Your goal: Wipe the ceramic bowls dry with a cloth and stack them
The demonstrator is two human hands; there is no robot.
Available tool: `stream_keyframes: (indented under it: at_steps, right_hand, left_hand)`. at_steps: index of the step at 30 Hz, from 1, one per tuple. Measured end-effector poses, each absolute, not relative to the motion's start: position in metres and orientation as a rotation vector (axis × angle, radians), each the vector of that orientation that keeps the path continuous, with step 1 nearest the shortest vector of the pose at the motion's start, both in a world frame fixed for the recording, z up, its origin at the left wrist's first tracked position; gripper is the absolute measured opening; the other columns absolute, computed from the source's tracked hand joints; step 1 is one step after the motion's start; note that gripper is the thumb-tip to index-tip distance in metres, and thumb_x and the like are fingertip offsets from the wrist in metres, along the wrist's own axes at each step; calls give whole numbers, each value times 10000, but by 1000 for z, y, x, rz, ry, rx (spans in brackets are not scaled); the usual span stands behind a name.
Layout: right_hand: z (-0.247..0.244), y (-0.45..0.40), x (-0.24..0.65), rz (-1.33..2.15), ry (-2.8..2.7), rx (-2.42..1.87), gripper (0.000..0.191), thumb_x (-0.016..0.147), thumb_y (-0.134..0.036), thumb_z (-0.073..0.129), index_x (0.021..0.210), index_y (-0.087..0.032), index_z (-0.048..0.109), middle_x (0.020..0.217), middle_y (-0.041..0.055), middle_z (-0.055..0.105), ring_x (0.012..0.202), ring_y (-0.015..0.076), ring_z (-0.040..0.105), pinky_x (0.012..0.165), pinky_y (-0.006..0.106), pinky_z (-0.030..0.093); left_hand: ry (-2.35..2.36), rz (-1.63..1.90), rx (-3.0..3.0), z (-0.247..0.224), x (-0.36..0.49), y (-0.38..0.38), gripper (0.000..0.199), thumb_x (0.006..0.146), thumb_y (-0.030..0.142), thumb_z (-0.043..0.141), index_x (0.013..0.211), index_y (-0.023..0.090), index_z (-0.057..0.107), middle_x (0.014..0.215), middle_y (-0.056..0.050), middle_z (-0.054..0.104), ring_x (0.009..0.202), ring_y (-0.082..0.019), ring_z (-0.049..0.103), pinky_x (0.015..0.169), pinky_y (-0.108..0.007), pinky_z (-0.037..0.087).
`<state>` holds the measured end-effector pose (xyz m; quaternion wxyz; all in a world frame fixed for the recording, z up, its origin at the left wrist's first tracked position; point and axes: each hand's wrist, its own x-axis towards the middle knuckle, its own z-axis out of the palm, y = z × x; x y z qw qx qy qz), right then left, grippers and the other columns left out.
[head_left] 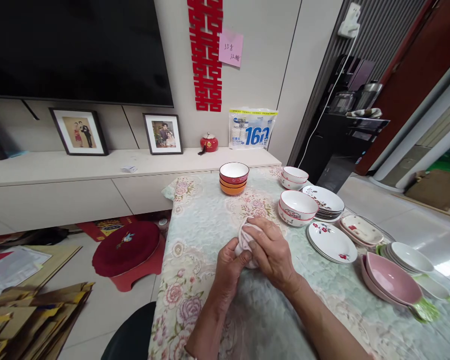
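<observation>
A pale cloth (244, 242) is bunched between both hands above the flowered tablecloth (195, 235). My left hand (230, 265) is closed on its left side, thumb pressed against it. My right hand (272, 248) wraps over its top and right side, fingers curled. Whether something lies inside the cloth is hidden. Beyond the hands stands a stack of red and orange bowls (234, 179). Just right of my right hand are white bowls with red rims (298, 206) and a stack of white plates with red flowers (332, 242).
Farther right are brown-patterned plates (323, 200), rectangular dishes (361, 230), pale green-edged bowls (411, 257) and pink leaf-shaped bowls (393, 279). Smaller bowls (294, 176) stand at the table's back edge. A red stool (129, 252) and a dark seat (131, 332) are at the left.
</observation>
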<state>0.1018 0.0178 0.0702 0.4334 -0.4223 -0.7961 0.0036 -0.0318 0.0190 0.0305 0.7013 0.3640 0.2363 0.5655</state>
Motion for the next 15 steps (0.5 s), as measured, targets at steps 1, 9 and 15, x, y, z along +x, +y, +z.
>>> stream_keyframes:
  at_steps: [1, 9, 15]
  right_hand:
    - [72, 15, 98, -49, -2042, -1049, 357, 915, -222, 492, 1258, -249, 592, 1328, 92, 577, 1262, 276, 486, 1079, 485, 330]
    - [76, 19, 103, 13, -2076, -1057, 327, 920, -274, 508, 1231, -250, 606, 1289, 72, 611, 1231, 271, 505, 1070, 465, 317]
    - [61, 39, 120, 640, -1436, -1105, 331, 907, -410, 528, 1129, -215, 677, 1184, 68, 677, 1133, 259, 578, 1002, 390, 412]
  left_hand:
    - [525, 1273, 815, 32, -32, 19, 323, 691, 292, 781, 983, 173, 707, 865, -18, 697, 770, -172, 598, 740, -276, 453]
    - [534, 1223, 826, 37, -30, 16, 240, 717, 281, 762, 920, 163, 712, 799, -14, 682, 751, -163, 584, 719, -264, 434]
    - [595, 1238, 785, 29, -30, 16, 281, 695, 352, 781, 682, 129, 609, 606, 21, 555, 563, -89, 420, 567, -223, 324]
